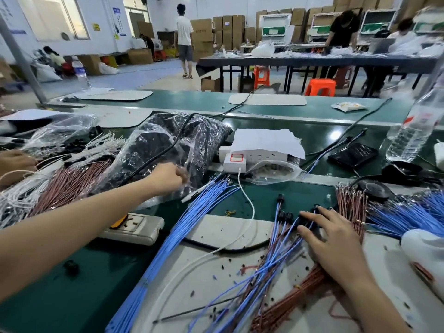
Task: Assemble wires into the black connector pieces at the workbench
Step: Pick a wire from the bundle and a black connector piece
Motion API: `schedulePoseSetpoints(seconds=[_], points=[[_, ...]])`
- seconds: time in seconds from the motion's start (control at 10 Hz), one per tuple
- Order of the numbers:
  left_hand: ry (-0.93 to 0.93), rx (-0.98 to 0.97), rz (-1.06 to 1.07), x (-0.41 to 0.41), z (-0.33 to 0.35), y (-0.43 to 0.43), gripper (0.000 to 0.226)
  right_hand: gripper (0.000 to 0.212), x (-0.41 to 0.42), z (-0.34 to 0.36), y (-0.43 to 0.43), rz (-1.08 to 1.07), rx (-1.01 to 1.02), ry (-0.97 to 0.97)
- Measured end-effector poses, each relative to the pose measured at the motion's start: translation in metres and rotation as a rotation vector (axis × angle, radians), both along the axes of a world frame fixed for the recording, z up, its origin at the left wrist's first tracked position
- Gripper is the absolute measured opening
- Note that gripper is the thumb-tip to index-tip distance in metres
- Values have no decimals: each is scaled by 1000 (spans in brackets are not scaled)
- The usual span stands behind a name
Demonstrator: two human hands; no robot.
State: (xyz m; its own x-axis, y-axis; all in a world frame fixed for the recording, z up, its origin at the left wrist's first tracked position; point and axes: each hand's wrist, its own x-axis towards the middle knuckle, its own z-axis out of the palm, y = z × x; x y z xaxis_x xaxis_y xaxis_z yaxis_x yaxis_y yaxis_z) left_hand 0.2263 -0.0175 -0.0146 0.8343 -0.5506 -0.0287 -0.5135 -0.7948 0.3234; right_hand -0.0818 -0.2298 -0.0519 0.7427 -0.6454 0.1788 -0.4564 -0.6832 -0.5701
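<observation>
Right grip [334, 239] rests flat on black connectors [284, 217].

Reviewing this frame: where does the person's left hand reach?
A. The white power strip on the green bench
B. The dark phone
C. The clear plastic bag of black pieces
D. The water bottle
C: the left hand is stretched forward with its fingers curled at the edge of the clear plastic bag, which holds black pieces; it is well away from the other three.
</observation>
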Motion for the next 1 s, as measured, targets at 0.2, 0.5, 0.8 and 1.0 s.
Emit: schedulePoseSetpoints(seconds=[0.2,0.5,0.8,1.0], points=[[-98,-36,37,13,-10,19,80,37,0,1,-1,2,1,20],[-382,-203,-27,4,-11,0,37,39,0,1,-1,-3,8,46],[-190,23,-124,22,-9,4,35,39,-1,2,-1,-2,10,40],[-343,187,-179,26,-8,6,34,39,-1,0,-2,-1,1,30]])
